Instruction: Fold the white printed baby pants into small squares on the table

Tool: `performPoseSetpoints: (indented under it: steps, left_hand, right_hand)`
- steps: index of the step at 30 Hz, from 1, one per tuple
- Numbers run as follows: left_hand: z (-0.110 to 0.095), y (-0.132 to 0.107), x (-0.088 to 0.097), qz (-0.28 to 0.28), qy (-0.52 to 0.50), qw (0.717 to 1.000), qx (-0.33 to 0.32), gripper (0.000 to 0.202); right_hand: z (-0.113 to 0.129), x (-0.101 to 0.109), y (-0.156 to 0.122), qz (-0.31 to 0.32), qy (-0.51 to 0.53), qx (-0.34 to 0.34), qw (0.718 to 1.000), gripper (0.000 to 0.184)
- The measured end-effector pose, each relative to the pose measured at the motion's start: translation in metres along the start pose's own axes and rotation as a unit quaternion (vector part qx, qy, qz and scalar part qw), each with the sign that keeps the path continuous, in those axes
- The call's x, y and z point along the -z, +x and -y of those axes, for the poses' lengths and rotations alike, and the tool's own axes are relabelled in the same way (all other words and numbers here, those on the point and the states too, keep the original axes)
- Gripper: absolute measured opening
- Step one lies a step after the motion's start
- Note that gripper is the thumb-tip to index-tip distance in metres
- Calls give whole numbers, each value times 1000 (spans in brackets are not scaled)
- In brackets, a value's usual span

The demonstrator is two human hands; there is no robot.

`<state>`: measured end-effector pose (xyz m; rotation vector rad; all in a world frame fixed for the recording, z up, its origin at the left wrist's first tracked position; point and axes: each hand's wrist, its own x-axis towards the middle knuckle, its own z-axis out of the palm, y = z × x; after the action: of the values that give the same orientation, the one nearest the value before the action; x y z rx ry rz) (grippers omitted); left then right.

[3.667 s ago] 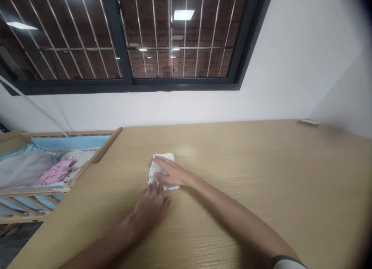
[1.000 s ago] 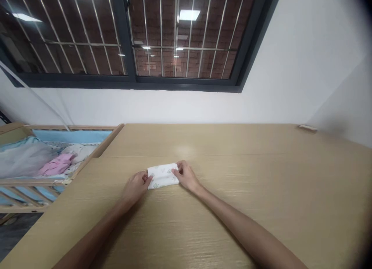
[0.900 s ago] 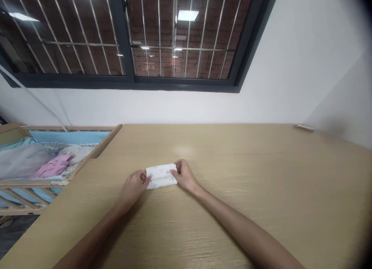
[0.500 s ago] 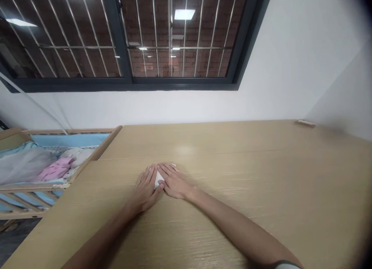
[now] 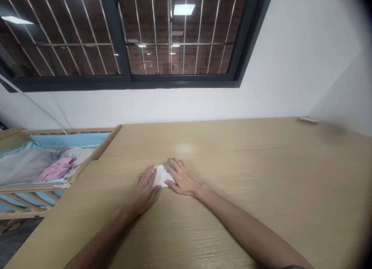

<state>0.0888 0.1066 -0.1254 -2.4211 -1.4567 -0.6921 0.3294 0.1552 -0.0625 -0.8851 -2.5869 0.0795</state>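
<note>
A small folded white cloth (image 5: 162, 177) with a faint print lies on the light wooden table (image 5: 261, 184). My left hand (image 5: 143, 191) rests flat on its left part, fingers stretched out. My right hand (image 5: 181, 179) lies flat on its right part, fingers spread. Only a strip of the cloth shows between the two hands. Neither hand grips anything.
A wooden cot (image 5: 43, 172) with blue lining, grey netting and a pink garment (image 5: 56, 169) stands at the left, against the table's edge. A small flat object (image 5: 308, 120) lies at the table's far right corner. A white wall and barred window rise behind.
A second ago both hands pinched the cloth's two ends. Now they lie flat on top of it, and they have drifted slightly apart since half a second ago.
</note>
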Motion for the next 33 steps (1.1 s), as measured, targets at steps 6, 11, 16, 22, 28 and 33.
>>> performPoseSetpoints:
  steps: [6,11,16,22,28,33]
  left_hand:
    - [-1,3,11,26,-35,999,-1,67]
    - [-1,4,8,25,-71,997,28,66]
    - [2,8,11,-5,-91,995,45,41]
    - [-5,20,39,-39,-181,963,194,27]
    - [-19,22,43,-8,-333,901,279,40]
    - [-24,18,32,60,-174,951,250,27]
  right_hand:
    - [-12,-5,0,25,60,11,998,70]
    - [-29,-12,0,6,145,15,989,72]
    - [-32,-14,0,-29,228,-24,973,60]
    - [-26,-7,17,-73,380,-135,912,35]
    - [-36,-2,44,-87,384,-227,891,54]
    - [-53,-22,58,-72,314,-233,918,39]
